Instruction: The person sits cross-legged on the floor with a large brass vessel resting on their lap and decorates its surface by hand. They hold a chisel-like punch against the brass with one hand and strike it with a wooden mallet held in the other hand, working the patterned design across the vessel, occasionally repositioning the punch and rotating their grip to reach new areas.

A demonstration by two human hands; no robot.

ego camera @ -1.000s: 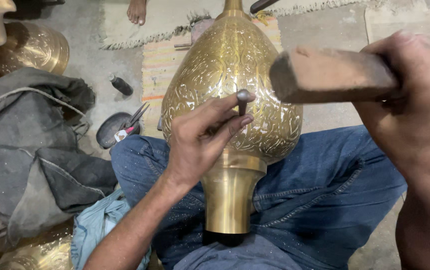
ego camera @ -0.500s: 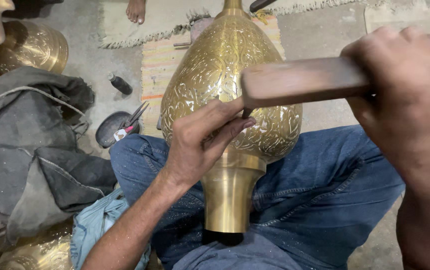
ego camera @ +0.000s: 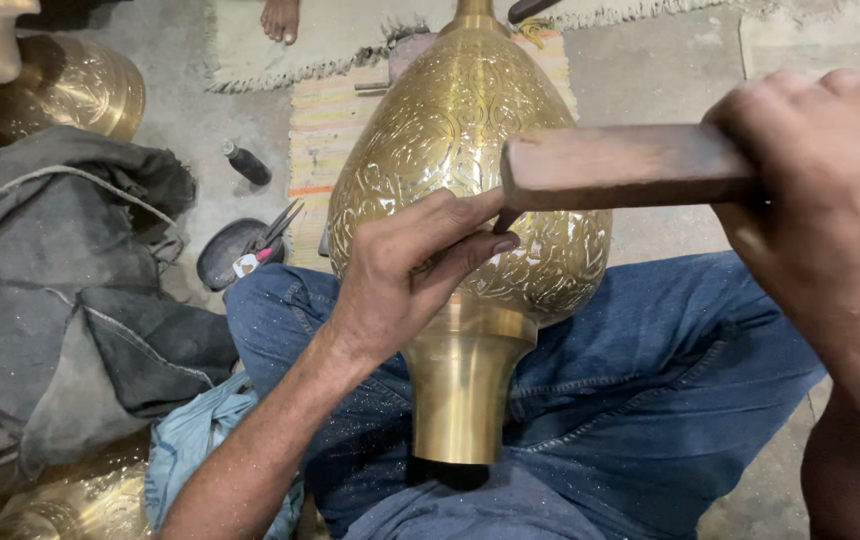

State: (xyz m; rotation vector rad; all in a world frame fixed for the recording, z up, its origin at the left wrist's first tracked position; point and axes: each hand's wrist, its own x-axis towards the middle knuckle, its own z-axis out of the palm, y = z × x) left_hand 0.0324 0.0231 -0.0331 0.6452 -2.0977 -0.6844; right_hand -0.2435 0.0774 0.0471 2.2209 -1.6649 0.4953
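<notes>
A large engraved brass vase (ego camera: pixel 450 130) lies across my lap, its plain neck (ego camera: pixel 462 390) pointing towards me. My left hand (ego camera: pixel 405 270) rests on the vase's belly and pinches a small metal chisel (ego camera: pixel 506 220), its tip against the engraved surface. My right hand (ego camera: pixel 830 220) grips a wooden mallet block (ego camera: pixel 615 165), which sits right on top of the chisel's head. The chisel is mostly hidden by my fingers and the mallet.
Dark grey cloth (ego camera: pixel 60 290) is piled at my left, with more brass vessels (ego camera: pixel 70 85) behind and below it. A small dark dish with pliers (ego camera: pixel 245 245) and a black bottle (ego camera: pixel 247 165) lie on the floor. A striped mat (ego camera: pixel 320 130) lies under the vase; another person's foot (ego camera: pixel 280 18) shows at top.
The mallet came down and to the left from a raised position onto the chisel's head. My left hand kept the chisel on the vase nearly unmoved.
</notes>
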